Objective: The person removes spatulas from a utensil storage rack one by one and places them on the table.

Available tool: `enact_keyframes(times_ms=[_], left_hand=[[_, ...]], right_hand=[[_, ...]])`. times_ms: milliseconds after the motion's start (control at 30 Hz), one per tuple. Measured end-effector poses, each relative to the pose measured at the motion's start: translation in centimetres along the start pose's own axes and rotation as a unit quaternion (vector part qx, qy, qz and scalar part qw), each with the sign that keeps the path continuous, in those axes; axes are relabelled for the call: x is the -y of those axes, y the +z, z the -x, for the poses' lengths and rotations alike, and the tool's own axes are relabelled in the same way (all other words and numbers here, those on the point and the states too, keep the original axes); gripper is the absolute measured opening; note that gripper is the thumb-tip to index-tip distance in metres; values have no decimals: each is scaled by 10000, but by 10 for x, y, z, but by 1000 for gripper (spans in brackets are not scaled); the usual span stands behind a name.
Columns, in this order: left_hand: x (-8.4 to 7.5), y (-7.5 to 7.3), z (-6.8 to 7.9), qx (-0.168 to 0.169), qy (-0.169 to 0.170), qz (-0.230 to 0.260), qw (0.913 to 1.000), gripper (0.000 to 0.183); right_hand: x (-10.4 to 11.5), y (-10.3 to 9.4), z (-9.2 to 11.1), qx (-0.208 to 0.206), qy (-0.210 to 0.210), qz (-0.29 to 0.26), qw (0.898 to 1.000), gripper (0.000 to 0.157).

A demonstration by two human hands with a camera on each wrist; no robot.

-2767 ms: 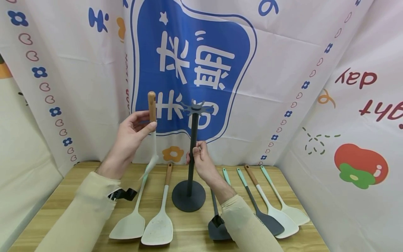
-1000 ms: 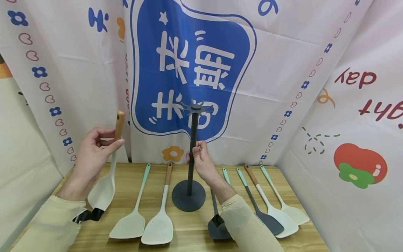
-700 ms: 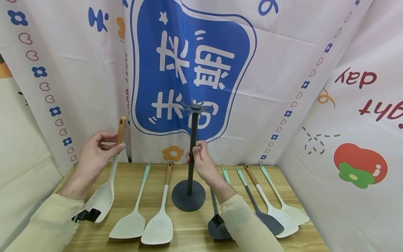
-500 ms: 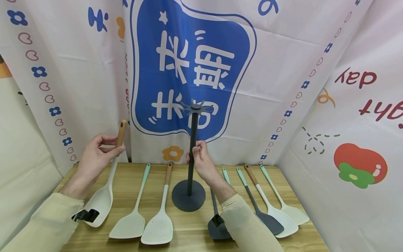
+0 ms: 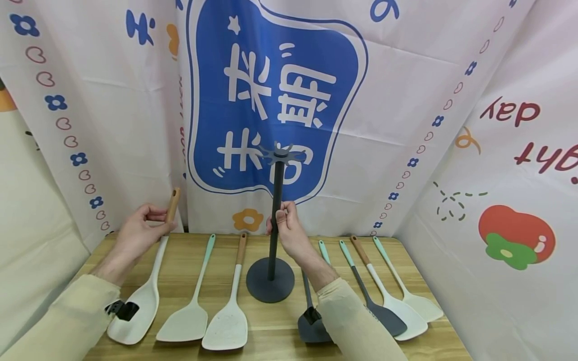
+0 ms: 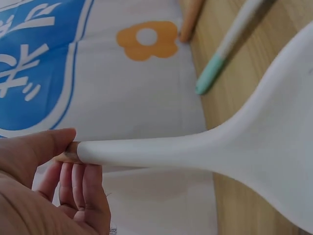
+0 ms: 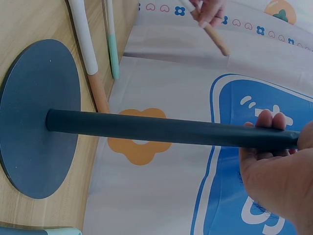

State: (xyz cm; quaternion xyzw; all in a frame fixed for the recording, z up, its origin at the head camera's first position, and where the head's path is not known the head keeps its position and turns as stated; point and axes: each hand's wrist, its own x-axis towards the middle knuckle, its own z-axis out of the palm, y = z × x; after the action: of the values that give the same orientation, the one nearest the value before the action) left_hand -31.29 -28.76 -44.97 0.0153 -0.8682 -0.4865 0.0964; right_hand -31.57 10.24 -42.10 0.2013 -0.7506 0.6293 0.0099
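My left hand (image 5: pixel 137 233) pinches the wooden handle of a white spatula (image 5: pixel 147 303) at the table's left. Its handle tilts up, and its broad head is low over the wood; whether it touches is hard to tell. In the left wrist view, thumb and fingers meet where the handle joins the white shaft (image 6: pixel 146 152). My right hand (image 5: pixel 292 230) grips the upright pole of a dark utensil stand (image 5: pixel 270 290), whose hooked top (image 5: pixel 280 154) bears nothing. The right wrist view shows fingers wrapped round that pole (image 7: pixel 146 129).
Beside the stand lie a mint-handled spatula (image 5: pixel 186 321) and a wooden-handled one (image 5: pixel 227 328). Several more spatulas, including a dark one (image 5: pixel 384 318) and a white one (image 5: pixel 408 321), lie on the right. A printed cloth (image 5: pixel 397 100) hangs behind the wooden table (image 5: pixel 266 333).
My left hand has carried the white spatula from near the stand to the left, then lowered it toward the table. My right hand has stayed on the pole.
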Motion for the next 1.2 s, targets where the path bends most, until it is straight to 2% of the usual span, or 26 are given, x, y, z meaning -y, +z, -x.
enact_keyframes(times_ms=[233, 567, 867, 1200], left_hand=[[16, 1, -4, 366, -172, -92, 9991, 48], [37, 1, -13, 703, -403, -459, 9957, 52], [50, 2, -18, 1226, -460, -680, 9891, 57], [61, 4, -18, 1462, -367, -997, 9835, 49]], right_hand=[[-2, 0, -1, -10, -4, -13, 10000, 25], [-2, 0, -2, -39, -3, -14, 10000, 26], [0, 0, -1, -30, -12, -51, 10000, 23], [-2, 0, -1, 15, -87, -13, 10000, 25]])
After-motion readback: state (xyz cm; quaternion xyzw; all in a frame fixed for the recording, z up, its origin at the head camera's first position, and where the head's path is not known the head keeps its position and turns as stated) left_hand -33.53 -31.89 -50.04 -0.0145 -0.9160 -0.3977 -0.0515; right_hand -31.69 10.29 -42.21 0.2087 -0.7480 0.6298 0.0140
